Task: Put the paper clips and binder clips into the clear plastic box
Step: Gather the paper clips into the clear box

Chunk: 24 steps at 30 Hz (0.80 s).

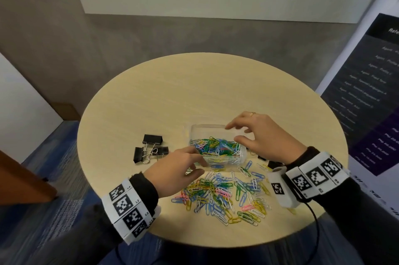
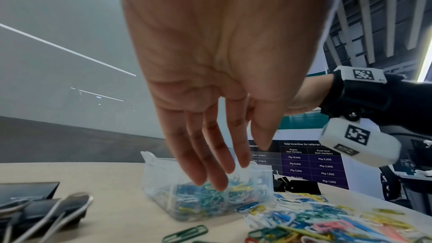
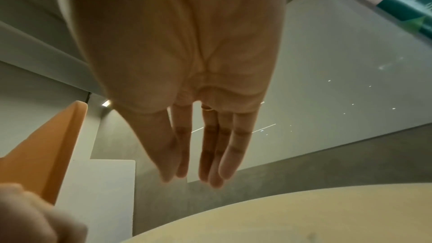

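Observation:
The clear plastic box [image 1: 205,125] stands mid-table, holding many coloured paper clips. More loose paper clips [image 1: 226,196] lie spread in front of it. Three black binder clips [image 1: 151,149] sit to its left, and other black ones [image 1: 271,163] peek out under my right wrist. My left hand [image 1: 197,161] is at the box's front left corner, fingers relaxed and holding nothing. The left wrist view shows its straight fingers [image 2: 210,175] hanging over the box [image 2: 163,178]. My right hand [image 1: 232,134] hovers over the box's right end, fingers spread and empty [image 3: 194,176].
The round beige table [image 1: 172,91] has bare wood behind the box. Its front edge runs just below the loose clips. A printed banner [image 1: 367,91] stands to the right, a brown panel [image 1: 19,180] at the left, and blue carpet below.

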### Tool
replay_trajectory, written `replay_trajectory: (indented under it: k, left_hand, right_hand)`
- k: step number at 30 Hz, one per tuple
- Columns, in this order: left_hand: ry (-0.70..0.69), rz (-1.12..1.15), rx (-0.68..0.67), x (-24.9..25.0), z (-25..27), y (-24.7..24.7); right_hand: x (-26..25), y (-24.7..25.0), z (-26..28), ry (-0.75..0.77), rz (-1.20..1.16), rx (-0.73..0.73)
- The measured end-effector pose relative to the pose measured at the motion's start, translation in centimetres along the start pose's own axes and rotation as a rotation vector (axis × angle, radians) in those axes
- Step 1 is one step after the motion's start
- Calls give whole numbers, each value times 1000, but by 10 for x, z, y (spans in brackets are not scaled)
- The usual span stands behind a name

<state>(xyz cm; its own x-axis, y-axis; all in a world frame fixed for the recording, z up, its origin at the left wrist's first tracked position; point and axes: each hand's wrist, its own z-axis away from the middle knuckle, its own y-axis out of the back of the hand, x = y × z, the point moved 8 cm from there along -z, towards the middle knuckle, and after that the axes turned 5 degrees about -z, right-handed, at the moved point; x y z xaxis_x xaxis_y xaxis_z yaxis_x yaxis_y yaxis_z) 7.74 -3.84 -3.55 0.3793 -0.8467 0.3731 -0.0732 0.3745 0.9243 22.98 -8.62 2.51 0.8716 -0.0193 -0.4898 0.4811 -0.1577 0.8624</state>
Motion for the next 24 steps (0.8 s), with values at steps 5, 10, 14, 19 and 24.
replay_trajectory:
  k: [5, 10, 14, 19, 24]
  left_hand:
    - [4, -12, -31, -1, 0, -5]
    - [-12, -48, -70, 6, 0, -14]
    - [-8, -90, -117, 11, 0, -26]
    - [-37, -94, -112, 19, 0, -29]
    - [-36, -79, -108, 18, 0, -27]
  right_hand:
    - [6, -38, 25, -88, 29, -222]
    - [21, -65, 52, -210, 141, -358]
    - [23, -83, 66, -242, 163, -457]
    - [19, -86, 62, -175, 167, -369]
    - [24, -82, 53, -169, 95, -352]
